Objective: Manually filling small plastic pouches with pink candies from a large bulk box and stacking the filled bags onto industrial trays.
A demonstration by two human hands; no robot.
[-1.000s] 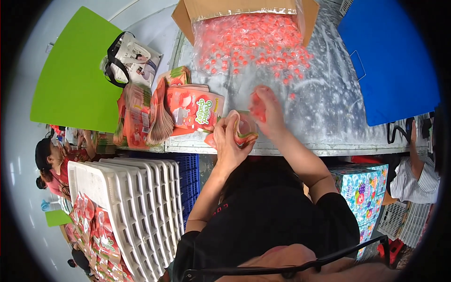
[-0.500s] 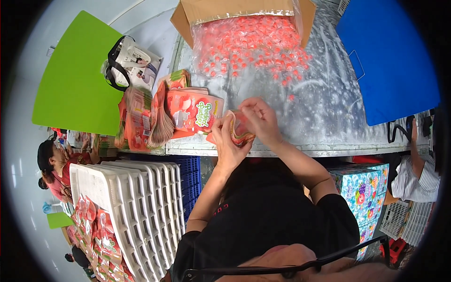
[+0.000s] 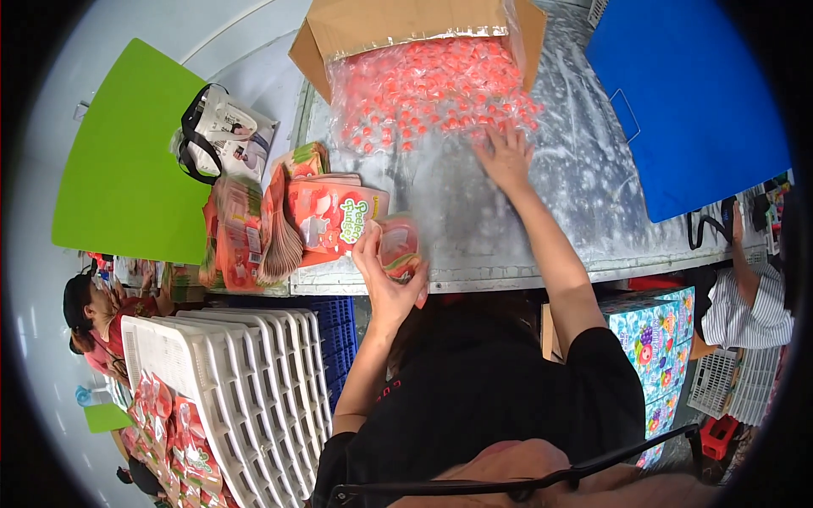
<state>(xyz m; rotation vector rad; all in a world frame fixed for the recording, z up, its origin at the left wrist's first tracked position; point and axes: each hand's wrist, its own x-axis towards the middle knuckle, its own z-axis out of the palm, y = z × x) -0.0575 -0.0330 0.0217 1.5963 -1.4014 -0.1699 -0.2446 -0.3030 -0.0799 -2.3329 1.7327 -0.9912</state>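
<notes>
The person's right arm stretches forward across the metal tabletop (image 3: 593,195), nearly straight, and the right hand (image 3: 506,157) lies palm down with its fingers spread, the fingertips touching the near edge of a heap of small red wrapped candies (image 3: 428,89). The heap spills out of clear plastic lining a tipped cardboard box (image 3: 398,25) at the far side of the tabletop. The left arm is bent at the elbow and held close to the body; the left hand (image 3: 385,275) is raised at the near edge of the tabletop, its fingers curled around an open red pouch (image 3: 400,247), which it holds upright with the mouth facing the heap. The pouch stays well apart from the right hand and the candies. Just left of the left hand lies a fanned stack of flat red pouches (image 3: 326,212) printed with fruit. Farther left a black-and-white bag (image 3: 224,135) rests beside a green board (image 3: 127,169). A blue board (image 3: 686,93) covers the right side. White plastic trays (image 3: 237,389) stand below the tabletop.
</notes>
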